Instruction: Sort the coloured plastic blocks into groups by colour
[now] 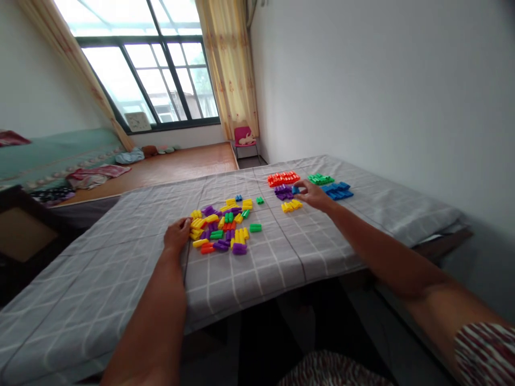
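My right hand point(313, 196) pinches a small blue plastic piece point(296, 190) between thumb and fingers. It is over the sorted groups, beside the purple group point(283, 192). Near it are an orange-red group point(283, 178), a green group point(321, 179), a blue group point(338, 191) and a yellow group point(291, 206). Farther left lies a mixed pile point(229, 226) of yellow, purple, green and orange-red pieces. At the pile's left edge, my left hand point(178, 234) rests with curled fingers against the yellow pieces; what is inside them, if anything, is hidden.
A grey checked cloth point(140, 252) covers the table. Loose green pieces point(255, 228) and a blue piece point(238, 198) lie around the pile. A white wall runs along the right. Behind are a wooden platform point(189, 156), a pink chair point(243, 137) and a window.
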The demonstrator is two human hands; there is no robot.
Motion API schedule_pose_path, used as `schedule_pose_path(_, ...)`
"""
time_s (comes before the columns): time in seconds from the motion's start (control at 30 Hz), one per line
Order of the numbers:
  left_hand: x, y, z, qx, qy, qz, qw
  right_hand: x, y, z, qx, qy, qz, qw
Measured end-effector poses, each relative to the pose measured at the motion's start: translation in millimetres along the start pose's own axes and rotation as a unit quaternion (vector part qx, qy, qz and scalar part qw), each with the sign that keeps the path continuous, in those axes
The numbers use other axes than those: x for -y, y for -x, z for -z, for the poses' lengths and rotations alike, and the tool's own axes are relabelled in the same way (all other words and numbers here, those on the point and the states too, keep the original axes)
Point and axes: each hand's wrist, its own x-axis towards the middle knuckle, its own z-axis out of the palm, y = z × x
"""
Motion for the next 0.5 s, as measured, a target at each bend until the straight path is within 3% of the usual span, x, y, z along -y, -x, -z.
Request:
schedule_pose_path(0.1,-0.8,0.1,2.1,0.001,-0.010,0.003,1.000,-61.6,-4.2,54.3,-0.148,0.033,-0.094,0.984)
schedule_pose_path(0.2,-1.9,-0.4,4.4,0.008,-0.023,0.007,1.000,-118.6,6.9,96.7,-0.210,0.056,-0.140,0.966)
schedule_pose_path(0.27,-1.9,-1.3,5.4,0.012,-0.029,0.008,0.999,-146.6,16.7,113.5,-0.207,0.075,-0.166,0.961)
schedule_pose_path(0.37,-0.6,-2.8,6.0,0.014,-0.038,0.006,0.999,-170.2,25.9,122.6,-0.167,0.109,-0.176,0.964)
schedule_pose_path(0.5,1.1,-3.5,6.0,0.013,-0.042,0.003,0.999,-179.5,27.7,119.5,-0.141,0.133,-0.104,0.975)
